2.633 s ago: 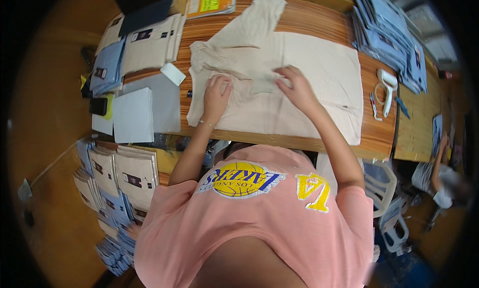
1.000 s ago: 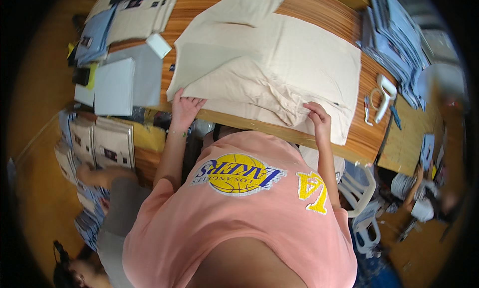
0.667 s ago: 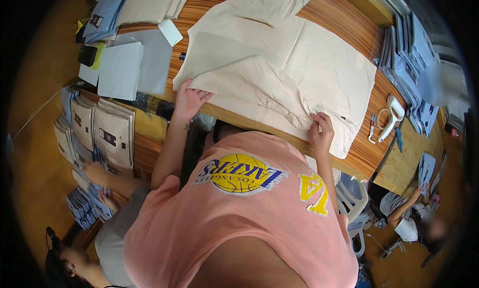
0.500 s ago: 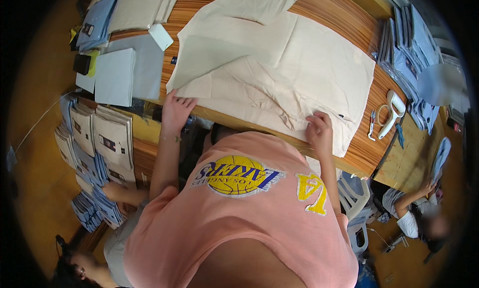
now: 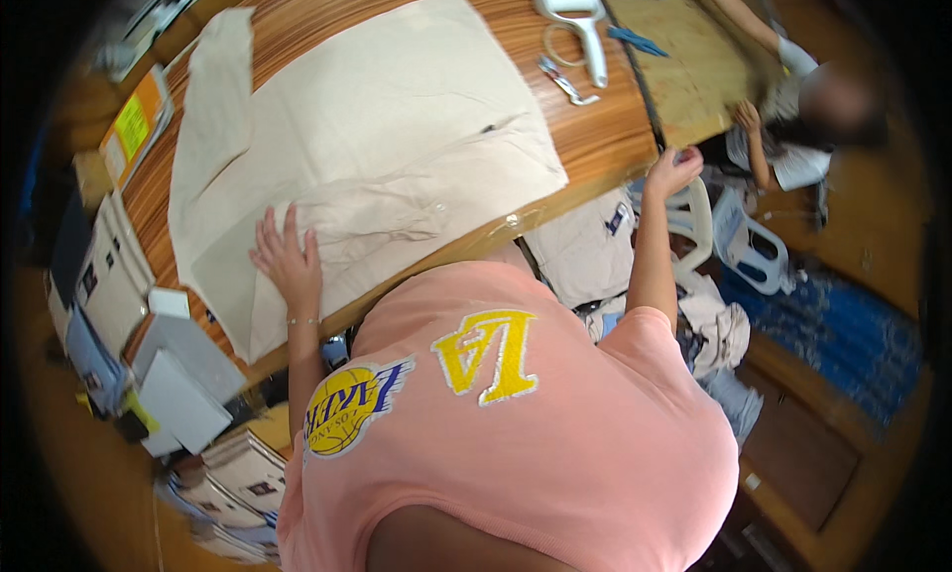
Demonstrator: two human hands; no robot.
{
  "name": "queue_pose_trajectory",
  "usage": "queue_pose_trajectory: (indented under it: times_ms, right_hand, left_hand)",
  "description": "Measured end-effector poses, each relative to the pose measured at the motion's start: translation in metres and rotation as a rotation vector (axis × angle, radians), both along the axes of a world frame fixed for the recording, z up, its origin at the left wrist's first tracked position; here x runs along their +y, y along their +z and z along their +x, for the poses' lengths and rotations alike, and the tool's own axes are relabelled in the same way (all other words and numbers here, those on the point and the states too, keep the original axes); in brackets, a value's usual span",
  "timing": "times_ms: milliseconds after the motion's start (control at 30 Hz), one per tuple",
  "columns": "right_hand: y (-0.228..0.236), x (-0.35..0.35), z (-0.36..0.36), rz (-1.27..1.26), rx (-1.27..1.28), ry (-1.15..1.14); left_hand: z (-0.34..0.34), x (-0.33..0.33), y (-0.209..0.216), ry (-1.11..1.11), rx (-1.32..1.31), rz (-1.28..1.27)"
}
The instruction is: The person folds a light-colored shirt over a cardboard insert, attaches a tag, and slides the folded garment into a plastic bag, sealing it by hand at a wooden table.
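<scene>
A cream long-sleeved garment (image 5: 397, 86) lies spread on the striped wooden table (image 5: 327, 7), one sleeve (image 5: 220, 86) stretched out at the far left. Its near side is folded over in loose wrinkles. My left hand (image 5: 286, 255) rests flat on this folded part, fingers spread. Beside it a greyish-green panel (image 5: 233, 265) shows at the garment's left part; whether it lies under or inside the cloth I cannot tell. Off the table's right front corner, my right hand (image 5: 674, 171) is raised with curled fingers pressed together; whatever is in them is too small to make out.
A white handheld tool (image 5: 585, 32), small snips (image 5: 565, 81) and a blue strip (image 5: 637, 42) lie at the table's right. Packed garments (image 5: 109, 255) and white sheets (image 5: 183, 399) are at the left. Behind my right arm are cream garments (image 5: 580, 250), a plastic chair (image 5: 759, 250) and a seated person (image 5: 798, 166).
My view has turned right. My right hand has left the garment's near edge and moved right, past the table corner. My left hand has shifted from the garment's corner onto its folded part.
</scene>
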State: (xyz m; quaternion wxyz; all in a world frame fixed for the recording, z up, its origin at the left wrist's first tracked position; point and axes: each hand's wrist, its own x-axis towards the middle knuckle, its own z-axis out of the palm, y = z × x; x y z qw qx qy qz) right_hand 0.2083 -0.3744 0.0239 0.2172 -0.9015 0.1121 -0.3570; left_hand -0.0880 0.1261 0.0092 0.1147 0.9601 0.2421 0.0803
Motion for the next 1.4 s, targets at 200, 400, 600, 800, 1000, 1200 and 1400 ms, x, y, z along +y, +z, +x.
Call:
queue_pose_trajectory:
  times_ms: [200,400,600,800,1000,1200,1400]
  right_hand:
    - [-0.022,-0.041,-0.062,1.01,0.837,-0.143]
    - [-0.034,-0.057,-0.079,1.319,0.931,-0.035]
    - [-0.022,-0.043,-0.07,1.109,0.965,-0.049]
    - [-0.029,-0.057,-0.077,1.016,0.946,-0.02]
    - [0.006,-0.017,-0.049,0.513,0.837,0.152]
    - [0.05,0.296,-0.095,0.299,0.743,1.341]
    - [0.006,0.399,-0.138,-0.232,0.759,1.224]
  left_hand:
    - [-0.002,0.002,-0.005,-0.02,-0.021,0.01]
    - [-0.002,0.004,-0.007,-0.035,-0.054,-0.008]
    - [-0.006,0.006,-0.012,-0.028,-0.06,0.043]
    - [-0.007,0.006,-0.013,-0.028,-0.131,0.036]
    - [-0.011,0.007,0.002,-0.031,-0.289,-0.143]
    - [0.017,-0.023,0.011,-0.152,-0.219,-0.221]
    - [0.02,-0.031,-0.009,-0.114,-0.118,-0.139]
